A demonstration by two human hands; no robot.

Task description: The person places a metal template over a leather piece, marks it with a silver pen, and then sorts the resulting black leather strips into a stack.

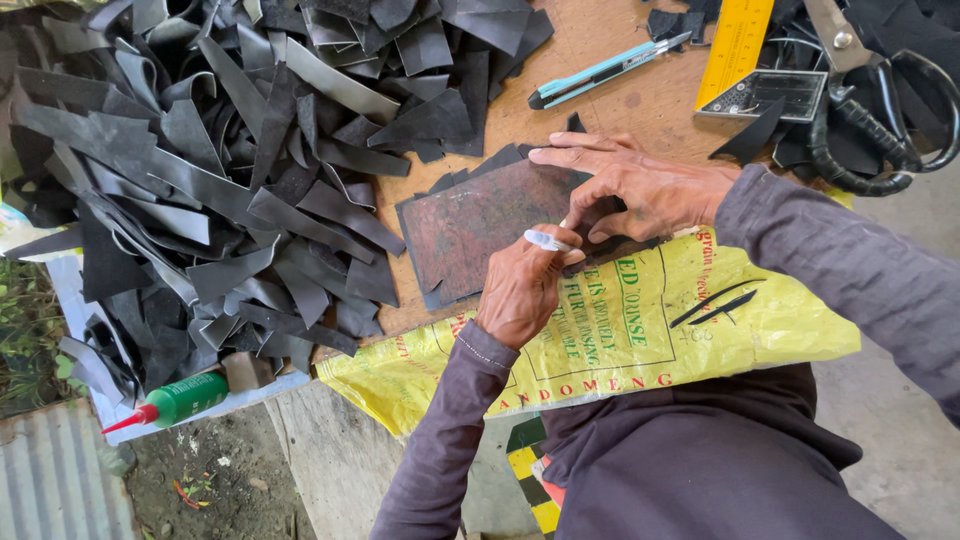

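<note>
I see my left hand (520, 290) closed around a slim white pen (546, 241), its tip at the near right edge of a reddish-brown template plate (480, 225). My right hand (635, 190) lies on that plate, fingers spread flat and pressing down, holding nothing. The plate sits on a stack of dark cut pieces (450, 185) on the wooden tabletop (620, 100), just above a yellow printed sack (650, 330) draped over the near edge.

I judge the step in hand to be tracing round the plate onto the dark sheet beneath. The next move, as I read it, calls for steady downward pressure from the right hand so the plate cannot slip, and a pen tip kept tight to the edge.

No true container shows. A loose heap of black strips (220, 170) covers the left tabletop. A blue utility knife (605, 70), a yellow ruler (735, 40) and black-handled shears (870, 100) lie beyond; a green glue bottle (180, 398) lies at the lower left.
</note>
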